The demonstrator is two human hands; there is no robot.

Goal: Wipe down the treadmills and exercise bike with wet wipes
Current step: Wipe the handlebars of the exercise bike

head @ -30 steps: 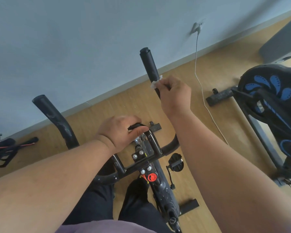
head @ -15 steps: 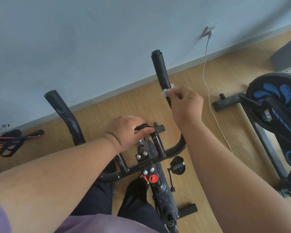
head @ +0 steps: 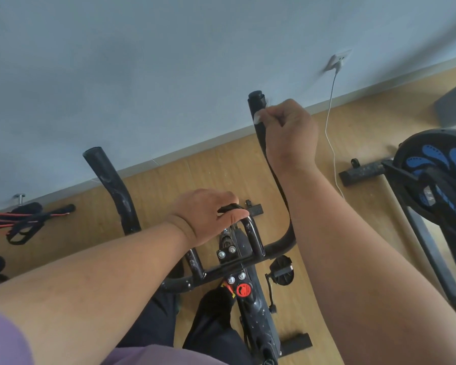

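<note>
White wipe [head: 258, 117], two hands, two handlebars

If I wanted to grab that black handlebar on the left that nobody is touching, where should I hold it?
Probably the straight upper stretch of the left bar, just below its capped end. It is round, bare, and stands free of the floor, so fingers can curl right round it. Come from the rider's side, as the right hand does on the right bar. Lower down it bends toward the frame.
</note>
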